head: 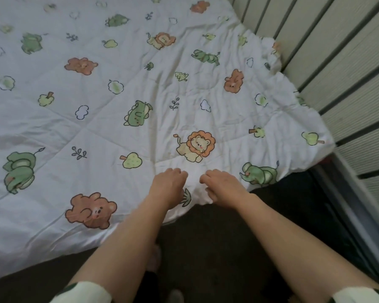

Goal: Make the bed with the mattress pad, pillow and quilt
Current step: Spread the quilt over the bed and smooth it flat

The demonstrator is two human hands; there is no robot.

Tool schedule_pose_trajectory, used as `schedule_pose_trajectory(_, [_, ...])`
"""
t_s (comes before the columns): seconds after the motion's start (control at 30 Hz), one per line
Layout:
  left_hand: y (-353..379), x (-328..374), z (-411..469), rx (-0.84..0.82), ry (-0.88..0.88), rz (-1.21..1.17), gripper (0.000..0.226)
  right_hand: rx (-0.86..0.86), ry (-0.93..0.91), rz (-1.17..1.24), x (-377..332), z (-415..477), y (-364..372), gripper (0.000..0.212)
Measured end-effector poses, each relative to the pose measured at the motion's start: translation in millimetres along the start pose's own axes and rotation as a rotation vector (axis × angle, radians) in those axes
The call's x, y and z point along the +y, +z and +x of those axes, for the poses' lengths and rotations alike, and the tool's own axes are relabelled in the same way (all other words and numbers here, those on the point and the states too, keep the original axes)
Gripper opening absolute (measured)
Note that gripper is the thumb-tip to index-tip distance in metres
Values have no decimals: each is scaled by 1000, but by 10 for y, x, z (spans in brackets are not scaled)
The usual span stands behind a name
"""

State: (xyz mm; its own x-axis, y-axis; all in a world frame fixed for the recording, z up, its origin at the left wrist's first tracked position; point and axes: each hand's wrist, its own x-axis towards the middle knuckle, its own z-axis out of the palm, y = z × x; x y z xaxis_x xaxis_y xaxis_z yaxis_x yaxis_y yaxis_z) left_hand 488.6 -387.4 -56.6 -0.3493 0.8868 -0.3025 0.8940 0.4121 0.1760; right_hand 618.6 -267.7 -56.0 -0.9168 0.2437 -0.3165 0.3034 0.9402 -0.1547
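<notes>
A white quilt printed with bears, lions, elephants and trees lies spread over the bed and fills most of the view. Its near edge hangs over the bedside in front of me. My left hand and my right hand lie side by side on that near edge, fingers curled into the fabric, each gripping a fold of the quilt. The cloth bunches slightly between the two hands. No pillow or mattress pad shows; the quilt hides whatever lies under it.
A pale slatted wall or panel runs along the right side of the bed, close to the quilt's far right edge. Dark floor lies below my arms, with a metal rail at the lower right.
</notes>
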Motion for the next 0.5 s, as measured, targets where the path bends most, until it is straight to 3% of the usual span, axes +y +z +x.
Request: schedule_pose_trajectory(0.5, [-71, 1223, 1562, -83, 260, -99, 29, -19, 528, 63, 2108, -358, -382, 31])
